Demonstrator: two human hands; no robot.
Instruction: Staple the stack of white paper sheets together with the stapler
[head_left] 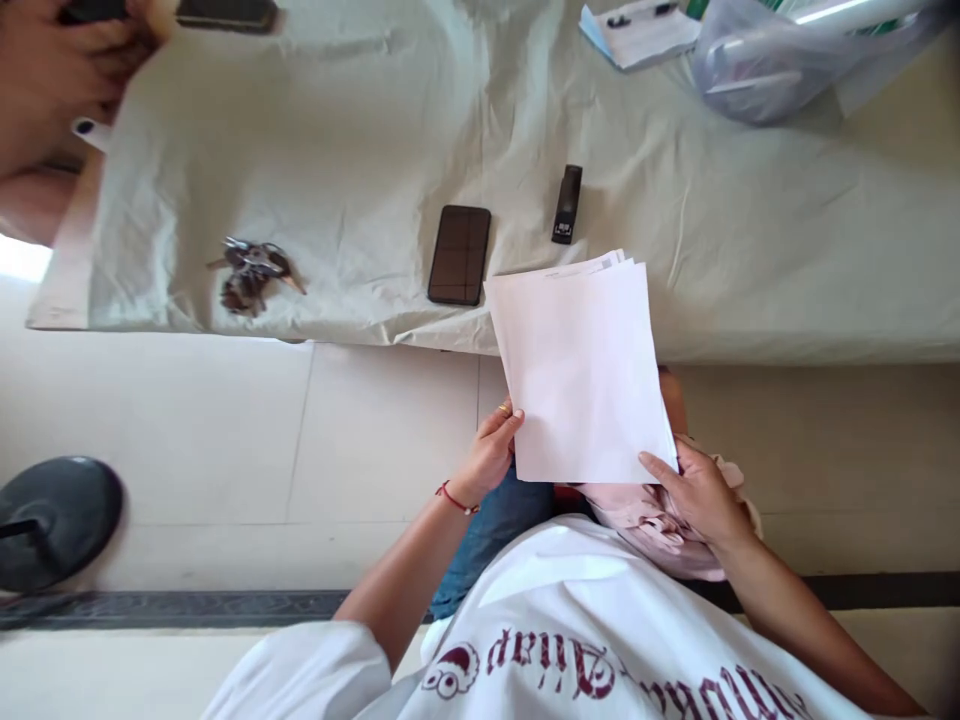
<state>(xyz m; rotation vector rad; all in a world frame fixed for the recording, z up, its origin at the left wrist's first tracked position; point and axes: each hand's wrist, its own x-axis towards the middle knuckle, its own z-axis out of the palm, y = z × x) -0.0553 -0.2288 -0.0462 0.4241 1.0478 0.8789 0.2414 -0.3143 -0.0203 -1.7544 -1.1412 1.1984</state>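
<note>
Right now I have a stack of white paper (pixel 585 370) held up in front of me, over my lap and overlapping the near edge of the table (pixel 787 270). My left hand (pixel 487 455) is closed on the stack's lower left edge, thumb on the face of the top sheet and the other fingers behind it; a ring shows on one finger and a red string bracelet (pixel 456 498) sits at the wrist. My right hand (pixel 701 495) is clamped on the lower right corner, thumb laid across the front. The stack's long axis runs away from me toward the table, tilted slightly to the left, so its far short edge lies against the cloth and the near short edge is between my hands. At the far corner the sheets fan a little, their edges not flush. On the table's pale cloth, a dark phone (pixel 459 254) lies face up just left of the stack's far corner, and a black stapler (pixel 567 204) lies just beyond it. A bunch of keys (pixel 251 272) rests well to the left. Pink fabric (pixel 652 520) is bunched in my lap under the right hand.
</note>
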